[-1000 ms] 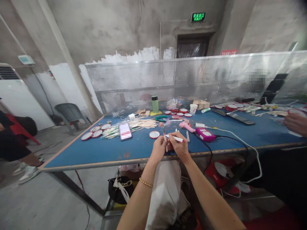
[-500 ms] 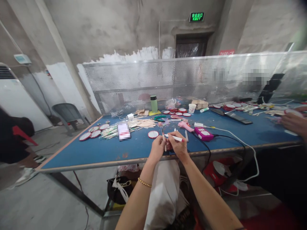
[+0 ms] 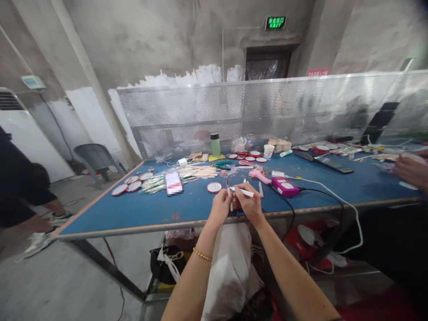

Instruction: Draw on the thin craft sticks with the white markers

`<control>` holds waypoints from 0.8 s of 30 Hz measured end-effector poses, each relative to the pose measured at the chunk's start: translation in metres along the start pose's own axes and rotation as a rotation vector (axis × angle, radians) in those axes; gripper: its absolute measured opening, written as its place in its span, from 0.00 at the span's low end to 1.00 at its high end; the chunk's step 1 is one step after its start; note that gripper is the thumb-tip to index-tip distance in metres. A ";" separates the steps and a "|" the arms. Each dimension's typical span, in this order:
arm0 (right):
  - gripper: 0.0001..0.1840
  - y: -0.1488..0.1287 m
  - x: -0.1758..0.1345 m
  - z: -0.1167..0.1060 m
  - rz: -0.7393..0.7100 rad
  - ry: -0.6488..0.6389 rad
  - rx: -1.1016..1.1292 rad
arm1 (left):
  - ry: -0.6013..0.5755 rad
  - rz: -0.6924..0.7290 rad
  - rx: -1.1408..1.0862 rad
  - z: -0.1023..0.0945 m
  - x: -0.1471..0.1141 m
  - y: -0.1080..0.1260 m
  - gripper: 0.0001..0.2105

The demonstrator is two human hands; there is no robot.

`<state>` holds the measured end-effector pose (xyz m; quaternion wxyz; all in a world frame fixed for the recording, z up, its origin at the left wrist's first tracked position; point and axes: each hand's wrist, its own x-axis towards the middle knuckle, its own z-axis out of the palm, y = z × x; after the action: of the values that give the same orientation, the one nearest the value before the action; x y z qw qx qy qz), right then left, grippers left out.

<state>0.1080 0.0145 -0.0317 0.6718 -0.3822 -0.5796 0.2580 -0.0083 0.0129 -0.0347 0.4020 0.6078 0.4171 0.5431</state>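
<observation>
My left hand (image 3: 220, 206) is closed around a flat wooden craft stick (image 3: 228, 185), held upright at the table's front edge. The stick's upper end looks brownish. In my right hand (image 3: 250, 205) is a white marker pen (image 3: 248, 192) with a red end; its tip points left, close to the stick. Whether the tip touches the wood is too small to tell. Just beyond my left hand lies a round red-rimmed white disc (image 3: 214, 187). Another pale pen (image 3: 261, 190) rests right of my right hand.
A pink glue gun (image 3: 259, 175) and purple box (image 3: 285, 186) with cables lie to the right. Bundled sticks (image 3: 203, 172), more discs (image 3: 133, 186) and a green bottle (image 3: 215, 146) are on the blue table (image 3: 133, 214). A co-worker's hand (image 3: 411, 169) is at far right.
My hands hold the stick and marker in nearly the same pose. At far left, a person's legs have shifted. The co-worker's hand at the right has moved slightly.
</observation>
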 end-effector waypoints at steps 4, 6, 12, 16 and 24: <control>0.12 0.000 -0.001 0.000 0.023 -0.005 0.020 | -0.016 -0.004 -0.025 0.000 0.000 -0.001 0.12; 0.12 0.000 -0.001 0.000 0.026 0.002 0.037 | -0.021 -0.007 -0.042 0.000 0.000 -0.003 0.12; 0.12 0.000 0.000 0.000 0.022 -0.019 0.038 | -0.017 -0.004 -0.025 0.000 0.000 -0.002 0.12; 0.11 0.000 0.000 -0.001 -0.006 -0.006 0.002 | -0.010 0.002 0.014 -0.001 0.000 0.000 0.12; 0.12 -0.004 -0.001 0.000 0.009 0.013 0.016 | -0.033 -0.013 -0.058 0.001 0.001 -0.001 0.14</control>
<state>0.1074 0.0114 -0.0289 0.6776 -0.3811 -0.5713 0.2632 -0.0077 0.0137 -0.0356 0.4296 0.6021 0.3984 0.5424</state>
